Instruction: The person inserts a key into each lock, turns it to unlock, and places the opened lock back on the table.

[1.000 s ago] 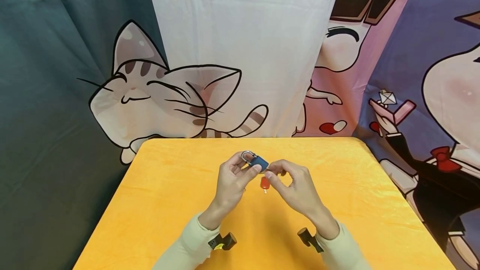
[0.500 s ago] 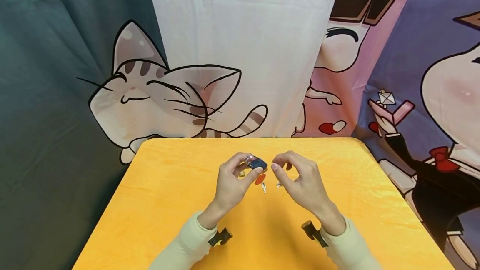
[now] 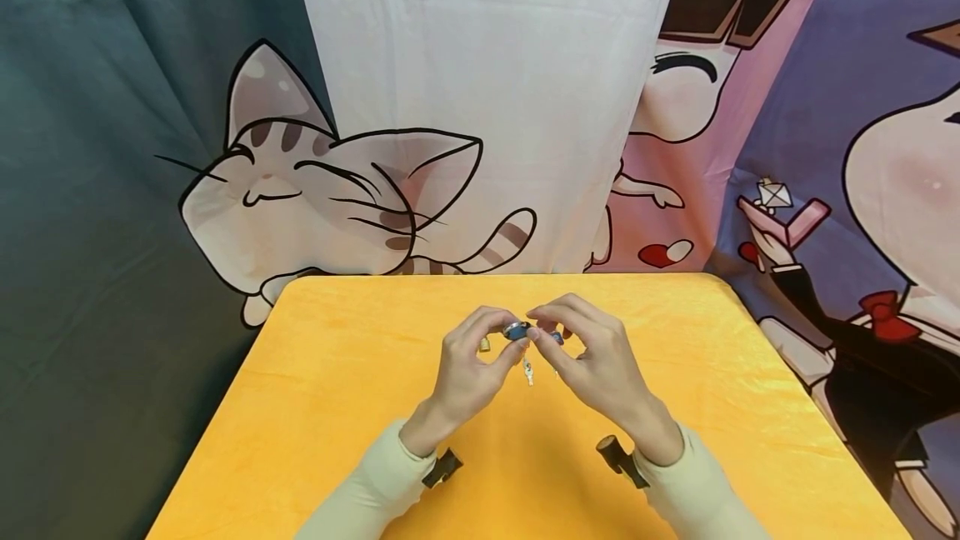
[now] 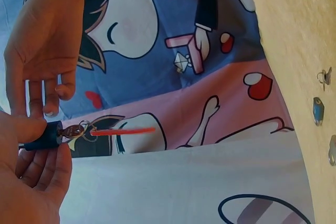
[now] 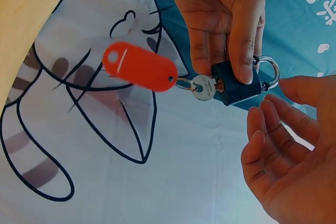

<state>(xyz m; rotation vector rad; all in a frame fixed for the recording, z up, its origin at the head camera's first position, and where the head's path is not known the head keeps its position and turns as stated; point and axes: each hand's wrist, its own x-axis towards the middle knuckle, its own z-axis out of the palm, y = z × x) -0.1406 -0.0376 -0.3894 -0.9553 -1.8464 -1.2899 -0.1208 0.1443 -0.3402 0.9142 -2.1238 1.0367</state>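
Head view: the left hand (image 3: 471, 363) pinches a blue padlock (image 3: 516, 331) at its two o'clock. Left wrist view: the right hand (image 4: 45, 51), fingers loosely bent, is at the padlock's twelve, a red tag (image 4: 125, 131) at three. Right wrist view: a key (image 5: 203, 88) fills its nine-o'clock end; shackle-to-right-hand contact is unclear.

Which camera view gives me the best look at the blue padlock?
The right wrist view: it shows the blue padlock large, with its silver shackle and inserted key clear. The left wrist view shows its body partly covered by the left hand; the head view shows it small, between the left hand and right hand.
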